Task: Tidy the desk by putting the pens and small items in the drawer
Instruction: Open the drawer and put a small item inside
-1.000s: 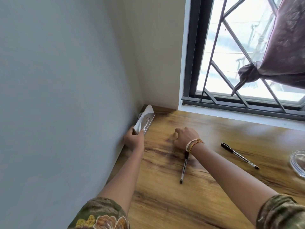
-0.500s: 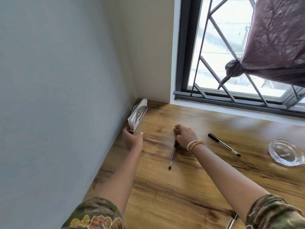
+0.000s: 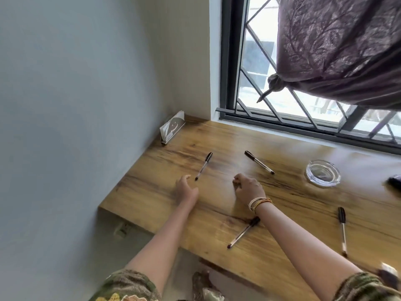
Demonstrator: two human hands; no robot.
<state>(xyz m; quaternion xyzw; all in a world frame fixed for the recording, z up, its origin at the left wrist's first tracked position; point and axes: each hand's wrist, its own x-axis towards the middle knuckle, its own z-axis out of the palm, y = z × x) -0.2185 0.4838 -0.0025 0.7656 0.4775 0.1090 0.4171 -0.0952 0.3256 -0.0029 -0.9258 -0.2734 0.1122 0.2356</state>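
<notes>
The left hand [image 3: 186, 189] hovers low over the wooden desk top [image 3: 282, 213] with its fingers loosely spread and nothing in them, its fingertips just beside the tip of a clear-barrelled pen with a black cap [image 3: 203, 166] that lies slanting away toward the wall corner. The right hand [image 3: 247, 189] rests on the desk a little way off from the left one, knuckles up and fingers curled under; it seems to hold nothing, though the curled fingers hide the palm, so this is not certain. Thread bracelets in cream and orange [image 3: 259, 203] circle the right wrist. Just below that wrist a second black-capped clear pen [image 3: 244, 232] lies on the wood, its cap end partly under the forearm. Beyond the right hand, toward the window, a third pen of the same kind [image 3: 259, 162] lies at a slant, apart from both hands. Farther right sits a round clear glass ashtray [image 3: 322, 173], and nearer the desk's front edge a fourth black-capped pen [image 3: 342, 231] lies almost lengthwise toward the viewer. A dark object [image 3: 395, 184] is cut off by the right edge of the view and cannot be made out. In the far left corner, a small holder with white paper and a smiling-face cutout [image 3: 172, 128] stands against the grey-blue wall [image 3: 76, 105]. A knotted purple patterned curtain [image 3: 338, 46] hangs before the barred window [image 3: 256, 83]. No drawer is visible.
</notes>
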